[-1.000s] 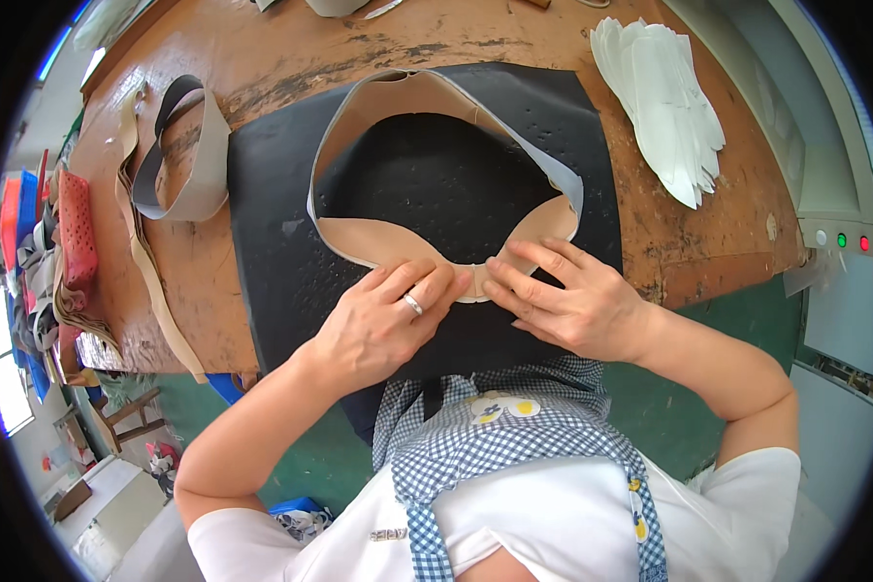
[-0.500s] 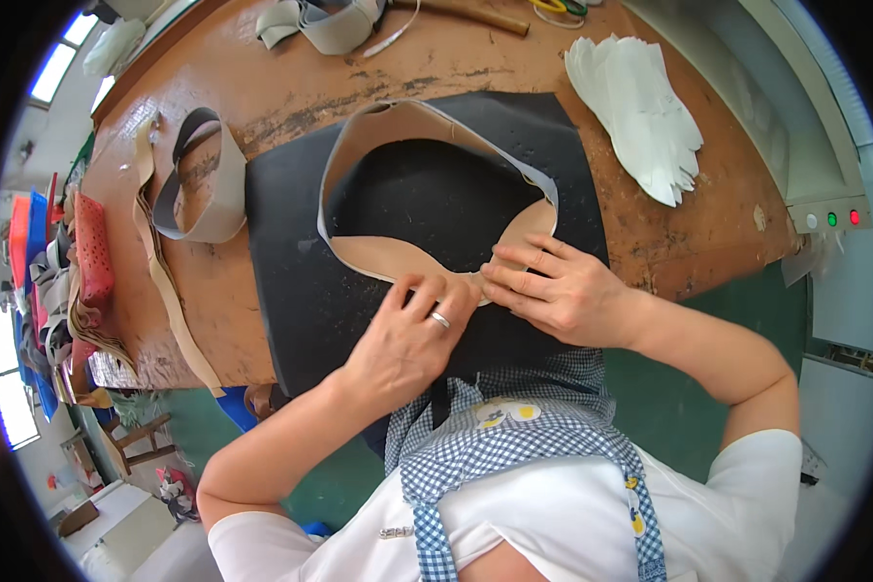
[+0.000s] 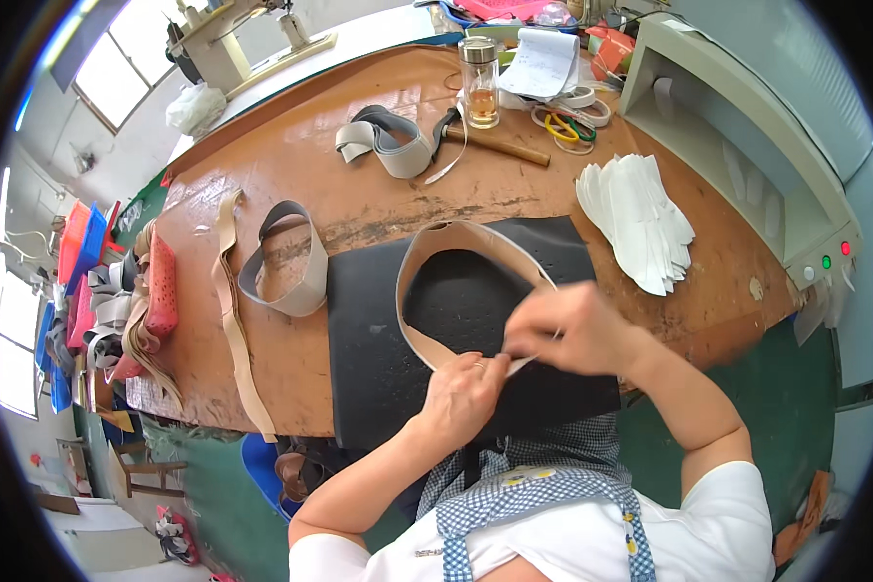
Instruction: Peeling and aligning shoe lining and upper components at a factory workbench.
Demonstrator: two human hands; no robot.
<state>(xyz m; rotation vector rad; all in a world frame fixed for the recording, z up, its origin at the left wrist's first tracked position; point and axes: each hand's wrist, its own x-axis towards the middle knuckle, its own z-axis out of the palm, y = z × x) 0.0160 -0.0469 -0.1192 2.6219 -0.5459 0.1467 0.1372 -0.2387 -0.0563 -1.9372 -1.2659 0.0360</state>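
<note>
A band loop [image 3: 456,239], grey outside and tan inside, stands on its edge on a black mat [image 3: 378,388]. My left hand [image 3: 464,393] pinches its near edge between thumb and fingers. Close beside it, at the right part of the band, is my right hand [image 3: 577,330]. That hand is smeared by motion, its fingers seem curled, and what they hold cannot be made out. A pale strip end shows below the right fingers. Both hands cover the band's near right side.
Left of the mat are a grey loop [image 3: 306,276], a long tan strip [image 3: 228,301] and a pink basket [image 3: 163,281]. Farther back lie coiled strips [image 3: 403,150], a hammer [image 3: 509,147], scissors [image 3: 560,126] and a glass bottle [image 3: 480,87]. White pieces [image 3: 635,223] sit near a grey machine [image 3: 805,233].
The view has tilted up, showing more of the table's far side. My right hand has lifted from lying on the band's near join and now moves quickly. My left hand still grips the band.
</note>
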